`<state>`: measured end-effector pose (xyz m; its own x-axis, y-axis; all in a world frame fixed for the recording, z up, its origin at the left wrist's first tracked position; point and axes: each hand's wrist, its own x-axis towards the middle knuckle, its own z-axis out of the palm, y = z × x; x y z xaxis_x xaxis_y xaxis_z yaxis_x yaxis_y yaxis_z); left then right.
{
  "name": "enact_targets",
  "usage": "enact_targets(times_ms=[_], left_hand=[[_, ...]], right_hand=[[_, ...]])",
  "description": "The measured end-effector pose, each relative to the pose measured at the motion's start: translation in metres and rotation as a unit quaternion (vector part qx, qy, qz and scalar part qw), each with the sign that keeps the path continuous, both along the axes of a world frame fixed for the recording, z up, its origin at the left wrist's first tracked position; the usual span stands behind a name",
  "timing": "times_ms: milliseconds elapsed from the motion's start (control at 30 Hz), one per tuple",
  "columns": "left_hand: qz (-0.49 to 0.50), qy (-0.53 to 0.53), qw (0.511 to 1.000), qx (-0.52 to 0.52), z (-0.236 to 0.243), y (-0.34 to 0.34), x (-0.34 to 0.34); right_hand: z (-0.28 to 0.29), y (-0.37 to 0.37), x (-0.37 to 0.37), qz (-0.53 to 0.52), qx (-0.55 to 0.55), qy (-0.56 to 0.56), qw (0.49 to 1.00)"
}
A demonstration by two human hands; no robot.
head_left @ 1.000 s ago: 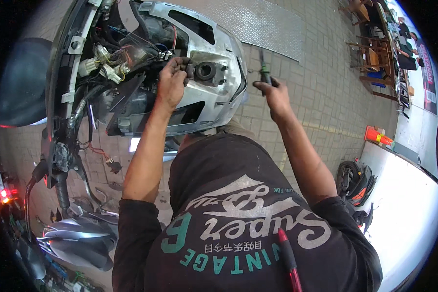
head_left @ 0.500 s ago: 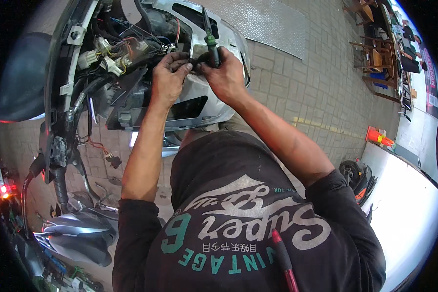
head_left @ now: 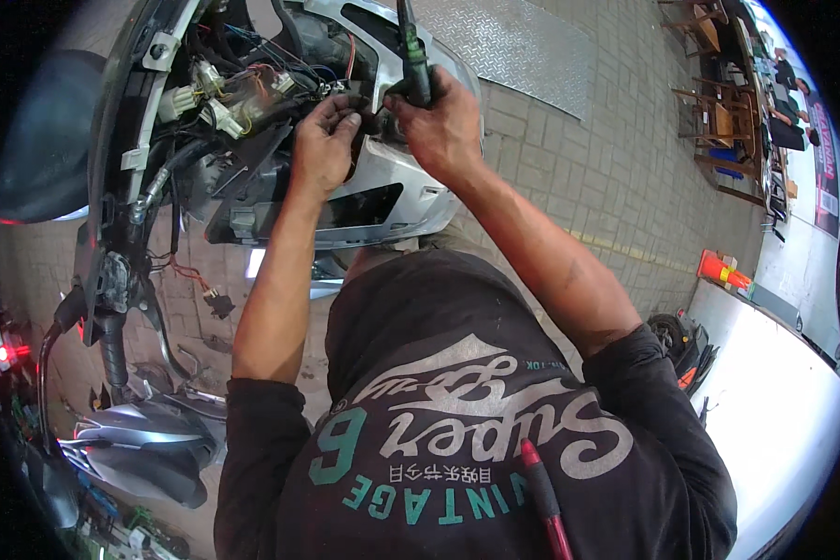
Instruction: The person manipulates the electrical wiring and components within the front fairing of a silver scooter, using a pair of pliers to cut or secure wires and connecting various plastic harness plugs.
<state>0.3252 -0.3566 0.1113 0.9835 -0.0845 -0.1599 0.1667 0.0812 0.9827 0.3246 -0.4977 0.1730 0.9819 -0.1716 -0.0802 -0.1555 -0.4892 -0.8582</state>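
Observation:
My right hand [head_left: 443, 131] is closed around a slim tool with a black-and-green handle [head_left: 416, 70]; its narrow dark end points away from me. Thumb and forefinger of that hand also pinch together near the other hand. My left hand [head_left: 327, 145] has its fingers curled and pressed together on something small and dark that I cannot make out. Both hands work at the edge of a silver-grey panel [head_left: 411, 168] on a motorcycle's stripped body. Beside the left hand lies exposed wiring with white connectors [head_left: 219, 117].
A black handlebar grip [head_left: 112, 359] and loose connector [head_left: 218, 305] hang at the left. Another motorcycle [head_left: 140, 448] stands at lower left. A metal plate [head_left: 523, 51] lies on the paved floor. Wooden chairs [head_left: 719, 121] and an orange cone [head_left: 723, 269] are at the right.
The right hand and its tool have moved slightly right and away from me, and the tool's tip now reaches the upper picture edge. The left hand stays almost in place.

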Motion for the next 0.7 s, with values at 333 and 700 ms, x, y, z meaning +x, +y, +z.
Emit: enact_targets(times_ms=[333,700], left_hand=[[0.003,-0.034,0.998,-0.058,-0.010,-0.010,0.000],[0.044,-0.077,0.995,-0.051,-0.027,-0.025,-0.002]], right_hand=[[0.000,-0.006,0.014,-0.033,0.080,0.066,0.994],[-0.011,-0.028,0.003,-0.008,0.019,0.088,0.996]])
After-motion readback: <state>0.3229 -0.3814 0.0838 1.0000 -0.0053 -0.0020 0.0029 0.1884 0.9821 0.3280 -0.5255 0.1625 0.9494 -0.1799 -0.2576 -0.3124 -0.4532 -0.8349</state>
